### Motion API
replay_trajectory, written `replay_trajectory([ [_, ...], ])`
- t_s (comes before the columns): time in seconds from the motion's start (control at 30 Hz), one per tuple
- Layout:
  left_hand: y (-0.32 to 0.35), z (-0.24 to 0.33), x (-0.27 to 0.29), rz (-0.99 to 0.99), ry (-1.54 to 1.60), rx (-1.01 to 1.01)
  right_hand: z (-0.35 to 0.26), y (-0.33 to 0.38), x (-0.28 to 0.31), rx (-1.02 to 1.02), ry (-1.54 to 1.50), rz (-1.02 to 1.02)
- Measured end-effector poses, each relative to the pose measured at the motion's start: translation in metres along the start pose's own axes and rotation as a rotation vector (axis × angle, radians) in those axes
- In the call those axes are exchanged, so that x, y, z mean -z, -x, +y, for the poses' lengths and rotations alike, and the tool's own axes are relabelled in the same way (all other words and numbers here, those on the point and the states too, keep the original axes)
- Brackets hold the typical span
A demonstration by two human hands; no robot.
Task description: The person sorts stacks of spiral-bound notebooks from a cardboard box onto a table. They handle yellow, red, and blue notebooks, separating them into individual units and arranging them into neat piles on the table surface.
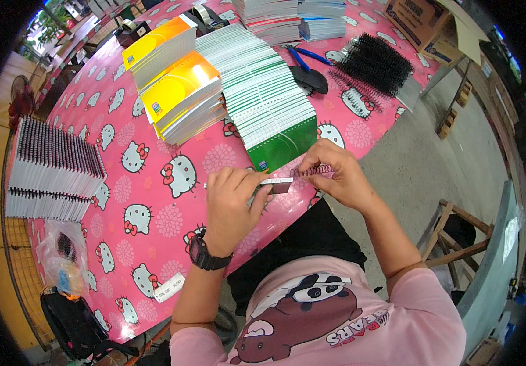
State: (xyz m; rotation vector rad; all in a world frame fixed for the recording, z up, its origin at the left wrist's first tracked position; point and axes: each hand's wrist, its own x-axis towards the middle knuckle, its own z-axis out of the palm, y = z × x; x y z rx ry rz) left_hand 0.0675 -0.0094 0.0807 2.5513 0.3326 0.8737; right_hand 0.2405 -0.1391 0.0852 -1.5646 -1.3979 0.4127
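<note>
My left hand (233,196), with a black watch on its wrist, grips a thin notebook (282,182) held edge-on above the near edge of the table. In my right hand (341,175) a dark spiral binding coil (320,171) is pinched between thumb and fingers. The coil's end is at the notebook's right corner; whether it is threaded through the holes is too small to tell. Just beyond both hands stands a long row of notebooks with green covers (287,145), their punched edges upward. Part of the held notebook is covered by my left fingers.
Yellow notebooks (180,85) stand behind my left hand. Spiral-bound notebooks (55,165) are stacked at far left, near a plastic bag (61,268). Blue-handled pliers (308,56), black coils (377,64) and a cardboard box (418,25) lie at the far right. A wooden stool (458,238) stands right.
</note>
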Motion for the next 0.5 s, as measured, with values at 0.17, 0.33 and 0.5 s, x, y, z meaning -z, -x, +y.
replay_trajectory([
  [0.17, 0.000, 0.000, 0.000, -0.009, -0.015, -0.001, 0.000, -0.003, 0.001, 0.132, 0.150, -0.031],
  [0.33, 0.001, 0.002, 0.000, -0.024, -0.027, 0.015, 0.002, 0.001, 0.006, 0.118, 0.073, -0.179],
  [0.5, 0.001, 0.008, 0.000, -0.015, -0.086, 0.018, -0.004, 0.002, 0.012, -0.269, -0.014, -0.321],
])
